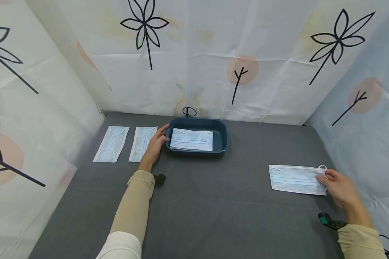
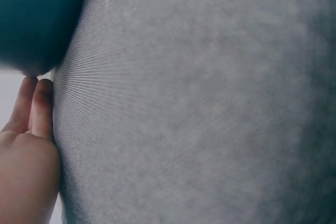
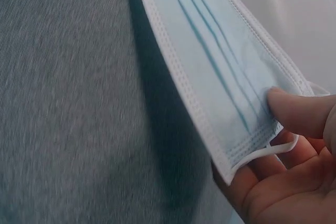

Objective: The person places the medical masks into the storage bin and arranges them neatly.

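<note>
Stack of face masks (image 1: pixel 192 140) sits in dark-blue tray (image 1: pixel 221 138). Left hand (image 1: pixel 155 145), fingers straight, touches tray's left end; right hand (image 1: pixel 343 190) pinches single mask (image 1: pixel 296 180) by its end, well right of tray.

At four o'clock the right hand (image 3: pixel 294 182) pinches one end of a pale blue mask (image 3: pixel 231 61), thumb (image 3: pixel 302 113) on its face, fingers (image 3: pixel 266 167) underneath. A white ear loop (image 3: pixel 265 151) crosses the fingers. The mask stretches toward twelve o'clock, pleats (image 3: pixel 206 48) running lengthwise. Grey table (image 3: pixel 68 98) fills nine o'clock; a pale surface (image 3: pixel 294 19) shows at two o'clock.
</note>
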The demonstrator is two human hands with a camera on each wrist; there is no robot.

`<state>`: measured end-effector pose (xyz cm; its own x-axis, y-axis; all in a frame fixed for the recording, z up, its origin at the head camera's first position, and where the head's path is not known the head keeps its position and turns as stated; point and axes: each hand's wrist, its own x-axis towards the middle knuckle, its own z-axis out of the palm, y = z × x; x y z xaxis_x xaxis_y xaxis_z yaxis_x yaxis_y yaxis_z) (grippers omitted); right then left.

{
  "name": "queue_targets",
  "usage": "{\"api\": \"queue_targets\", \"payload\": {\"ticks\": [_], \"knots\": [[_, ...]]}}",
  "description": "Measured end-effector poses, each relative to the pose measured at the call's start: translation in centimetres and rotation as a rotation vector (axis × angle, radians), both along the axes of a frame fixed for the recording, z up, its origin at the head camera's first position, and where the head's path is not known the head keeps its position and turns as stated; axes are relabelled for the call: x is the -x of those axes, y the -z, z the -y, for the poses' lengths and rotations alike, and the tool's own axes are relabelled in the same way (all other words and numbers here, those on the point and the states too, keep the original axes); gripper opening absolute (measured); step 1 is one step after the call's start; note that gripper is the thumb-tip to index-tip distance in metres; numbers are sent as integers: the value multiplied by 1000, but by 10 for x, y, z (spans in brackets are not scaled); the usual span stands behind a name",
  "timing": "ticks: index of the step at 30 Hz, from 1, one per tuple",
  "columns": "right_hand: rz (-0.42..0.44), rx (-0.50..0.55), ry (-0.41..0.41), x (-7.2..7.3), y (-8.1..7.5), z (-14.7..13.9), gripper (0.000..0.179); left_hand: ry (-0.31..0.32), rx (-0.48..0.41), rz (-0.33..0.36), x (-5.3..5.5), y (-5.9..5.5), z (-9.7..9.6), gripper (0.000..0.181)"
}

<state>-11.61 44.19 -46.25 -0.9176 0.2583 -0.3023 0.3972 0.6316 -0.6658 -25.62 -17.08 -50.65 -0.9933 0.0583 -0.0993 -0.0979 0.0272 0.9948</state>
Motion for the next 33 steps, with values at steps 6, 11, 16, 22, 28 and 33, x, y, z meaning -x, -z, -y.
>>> {"api": "queue_targets", "payload": {"ticks": [6,11,16,22,28,33], "knots": [[-70,87,-34,11,2,16,50,32,-3,21,-7,-19,0,66],[-97,139,-60,26,-1,29,60,47,6,13,-10,-26,0,65],[-117,198,-56,39,-5,42,62,45,-1,14,-10,-26,0,65],[-143,345,-52,48,-12,55,39,43,3,20,-10,-26,-1,65],[-182,572,-27,53,-21,69,32,40,14,28,-11,-28,-1,65],[-224,716,-26,60,-27,78,29,43,17,26,-13,-28,-2,65]]}}
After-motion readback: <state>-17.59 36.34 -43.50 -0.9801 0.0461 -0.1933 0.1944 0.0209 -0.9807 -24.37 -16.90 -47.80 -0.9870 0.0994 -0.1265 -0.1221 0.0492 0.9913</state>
